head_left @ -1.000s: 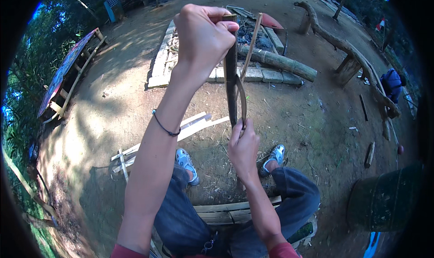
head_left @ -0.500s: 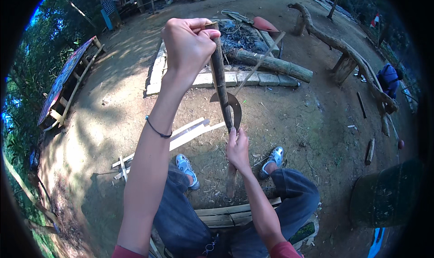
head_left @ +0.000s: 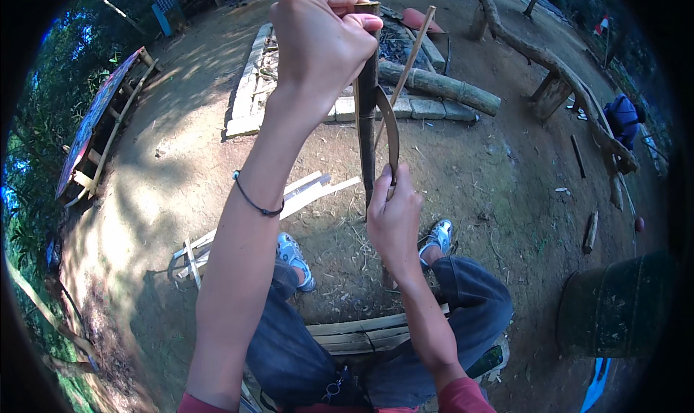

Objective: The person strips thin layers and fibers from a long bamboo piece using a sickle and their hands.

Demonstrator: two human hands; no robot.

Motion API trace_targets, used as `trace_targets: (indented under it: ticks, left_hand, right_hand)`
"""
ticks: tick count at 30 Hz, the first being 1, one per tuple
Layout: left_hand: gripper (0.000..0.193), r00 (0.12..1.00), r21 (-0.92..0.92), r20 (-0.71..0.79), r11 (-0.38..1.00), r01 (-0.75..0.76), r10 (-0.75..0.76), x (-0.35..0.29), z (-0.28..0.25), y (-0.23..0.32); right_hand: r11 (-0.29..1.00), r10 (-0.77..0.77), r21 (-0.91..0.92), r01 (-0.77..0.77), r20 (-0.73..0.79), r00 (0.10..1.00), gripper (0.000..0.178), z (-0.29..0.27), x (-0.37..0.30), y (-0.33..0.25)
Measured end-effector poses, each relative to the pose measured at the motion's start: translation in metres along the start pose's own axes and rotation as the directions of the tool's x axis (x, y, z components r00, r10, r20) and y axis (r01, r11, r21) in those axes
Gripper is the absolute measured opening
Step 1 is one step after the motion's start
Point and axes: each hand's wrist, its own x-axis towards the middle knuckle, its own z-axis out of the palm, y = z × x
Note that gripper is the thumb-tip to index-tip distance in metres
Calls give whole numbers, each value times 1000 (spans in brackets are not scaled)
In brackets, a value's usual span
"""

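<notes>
A: In the head view, what is the left hand doing?
B: Its thumb and fingers are pinching the top of a dark bamboo piece, which is running down from twelve o'clock toward the centre.
A: And the right hand?
B: Its fingers are closing tightly round a curved blade, on the bamboo's three-o'clock side. Pale strips are lying between eight and nine o'clock.

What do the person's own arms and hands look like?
The left hand and right hand are gloveless. A thin dark cord bracelet with a small pale bead circles the left forearm; the right forearm shows none. Red sleeves show at the lower edge.
</notes>
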Motion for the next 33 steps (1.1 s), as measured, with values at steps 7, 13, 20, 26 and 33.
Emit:
trace_targets:
  ticks: [7,13,20,26,33]
  left_hand:
    - [5,992,142,-24,982,-123,128,13,-3,-15]
    - [15,997,66,46,996,64,-67,10,-5,-15]
    - [13,1000,20,-13,999,-26,26,10,3,-17]
    - [11,988,-58,102,990,126,-120,10,-2,17]
    - [12,977,-23,65,979,205,-203,17,-6,0]
  right_hand:
    - [989,121,-86,-120,1,993,13,60,-24,110]
    - [949,176,253,-188,68,982,18,40,-28,102]
    - [997,73,8,-73,2,997,12,18,-23,53]
    - [999,52,-3,-52,-19,998,13,28,-31,60]
    - [979,200,-53,-196,101,975,16,64,-50,150]
